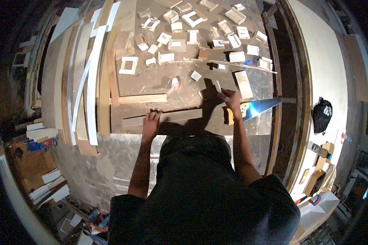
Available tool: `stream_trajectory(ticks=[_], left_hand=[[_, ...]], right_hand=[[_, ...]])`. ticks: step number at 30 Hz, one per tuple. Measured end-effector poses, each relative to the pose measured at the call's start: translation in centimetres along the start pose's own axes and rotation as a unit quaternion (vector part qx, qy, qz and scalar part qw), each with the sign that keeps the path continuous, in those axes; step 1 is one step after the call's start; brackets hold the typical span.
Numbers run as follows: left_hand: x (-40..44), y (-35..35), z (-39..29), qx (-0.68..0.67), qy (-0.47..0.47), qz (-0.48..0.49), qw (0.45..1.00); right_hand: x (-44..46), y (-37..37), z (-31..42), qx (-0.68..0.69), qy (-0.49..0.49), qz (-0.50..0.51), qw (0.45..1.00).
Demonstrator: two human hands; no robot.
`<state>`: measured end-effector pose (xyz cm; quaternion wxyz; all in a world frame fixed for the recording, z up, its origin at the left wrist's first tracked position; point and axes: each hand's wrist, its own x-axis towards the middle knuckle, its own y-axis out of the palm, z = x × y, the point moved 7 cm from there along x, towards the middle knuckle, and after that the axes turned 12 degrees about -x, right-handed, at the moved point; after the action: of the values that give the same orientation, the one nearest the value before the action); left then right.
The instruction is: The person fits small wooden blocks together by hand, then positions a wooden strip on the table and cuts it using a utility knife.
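My left hand (pixel 151 123) is closed over a long wooden strip (pixel 182 116) that lies along the near edge of the worktable. Between the fingertips of my right hand (pixel 232 99) a small thin wooden stick (pixel 218 86) is pinched, held above the table. A handsaw (pixel 261 107) with a yellow handle lies beside my right wrist, which partly covers the handle, its blade pointing right. Just beyond that hand sits a flat pale board (pixel 243 84). A small square wood block (pixel 196 76) lies farther to the left. Shadow darkens part of the strip.
Several small wooden frames and boxes (pixel 177 44) cover the far table, behind a long thin strip (pixel 233 63). Another wooden bar (pixel 143 98) lies ahead of my left hand. Long planks (pixel 104 81) stack at left. A black cap (pixel 322 116) rests on the right-hand bench (pixel 329 69).
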<state>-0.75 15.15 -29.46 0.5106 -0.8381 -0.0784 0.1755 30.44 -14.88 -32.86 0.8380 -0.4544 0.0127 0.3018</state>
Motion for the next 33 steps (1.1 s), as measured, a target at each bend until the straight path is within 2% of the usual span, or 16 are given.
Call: stream_trajectory(ticks=[1, 2, 3, 4, 6, 8, 10, 11, 15, 17, 24, 26, 27, 29, 32, 33], left_hand=[[0.1, -0.1, 0.6, 0.010, 0.024, -0.003, 1.000], [0.1, -0.1, 1.5, 0.008, 0.023, -0.004, 1.000], [0.2, -0.4, 2.0, 0.002, 0.015, 0.003, 1.000], [0.2, -0.9, 2.4, -0.004, 0.008, 0.009, 1.000], [0.1, -1.6, 3.4, -0.004, 0.003, 0.010, 1.000], [-0.3, -2.2, 4.2, -0.015, 0.030, -0.020, 0.999], [-0.5, -2.4, 4.9, -0.023, 0.017, -0.004, 1.000], [-0.7, -2.4, 5.3, -0.031, 0.030, -0.003, 0.999], [-1.8, -3.1, 6.2, -0.061, 0.052, 0.014, 0.997], [-2.1, -3.2, 6.5, -0.055, 0.048, 0.015, 0.997], [-2.4, -3.4, 7.7, -0.045, 0.053, -0.007, 0.998], [-2.9, -2.8, 8.2, -0.036, 0.053, -0.024, 0.998], [-3.1, -2.8, 8.5, -0.026, 0.053, -0.040, 0.997], [-3.5, -3.0, 8.5, -0.024, 0.049, -0.052, 0.997], [-3.8, -3.4, 8.3, -0.030, 0.045, -0.070, 0.996], [-4.0, -3.5, 8.3, -0.037, 0.044, -0.078, 0.995]], right_hand=[[-0.8, 0.3, 0.6, 0.220, 0.009, 0.044, 0.975], [-1.6, 0.4, 1.6, 0.428, 0.017, 0.085, 0.900], [-2.1, 0.7, 1.9, 0.418, 0.086, 0.092, 0.900], [-2.0, 1.1, 1.8, 0.417, 0.085, 0.091, 0.900], [-2.3, 2.4, 3.9, 0.612, 0.023, 0.179, 0.770], [-2.7, 3.1, 3.5, 0.608, 0.062, 0.175, 0.772], [-2.7, 4.4, 3.0, 0.667, 0.026, 0.208, 0.715], [-3.2, 4.6, 2.7, 0.672, 0.065, 0.180, 0.715], [-4.4, 5.0, 3.6, 0.681, 0.072, 0.187, 0.705], [-5.2, 4.9, 4.8, 0.705, 0.055, 0.210, 0.675], [-6.4, 5.0, 4.8, 0.696, 0.084, 0.187, 0.688], [-6.3, 7.4, 1.2, 0.500, 0.077, 0.205, 0.838], [-6.6, 7.1, 2.4, 0.500, 0.076, 0.206, 0.837], [-8.2, 7.4, 5.4, 0.408, 0.137, 0.289, 0.855], [-9.1, 10.3, 7.3, 0.472, 0.092, 0.393, 0.784], [-8.8, 11.8, 7.0, 0.463, 0.112, 0.389, 0.788]])
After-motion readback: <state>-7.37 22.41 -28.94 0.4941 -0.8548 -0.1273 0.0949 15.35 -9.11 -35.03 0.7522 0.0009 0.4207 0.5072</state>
